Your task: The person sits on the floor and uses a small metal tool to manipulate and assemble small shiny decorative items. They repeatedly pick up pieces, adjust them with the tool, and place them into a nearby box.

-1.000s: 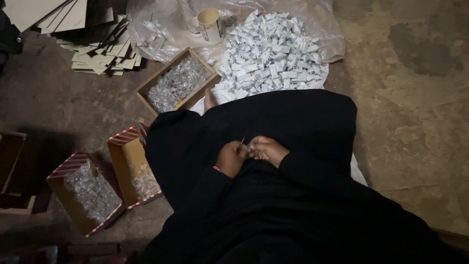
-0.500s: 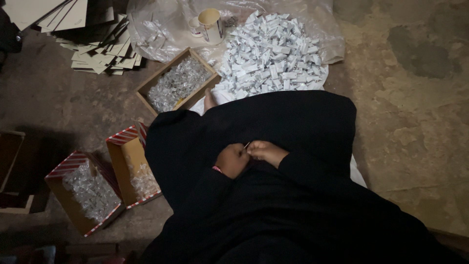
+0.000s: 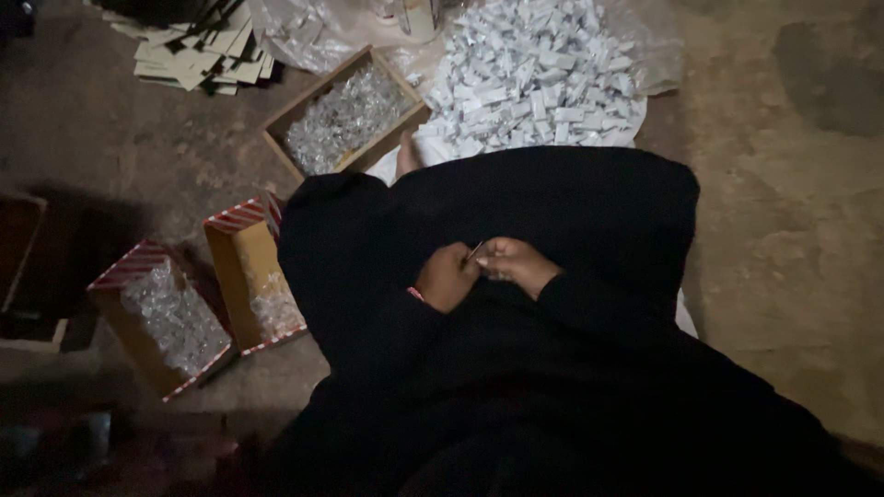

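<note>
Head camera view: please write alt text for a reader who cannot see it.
Two hands, left hand and right hand, meet over a black-clothed lap, pinching a small thin item. Open boxes of clear wrapped pieces and a white packet pile lie around.

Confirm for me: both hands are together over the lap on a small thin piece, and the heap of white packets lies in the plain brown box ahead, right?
Not quite. The head view shows the white packets heaped on a clear plastic sheet on the floor, beside the brown box, which holds clear shiny pieces. The rest holds: left hand and right hand meet over the lap on a small thin piece.
</note>
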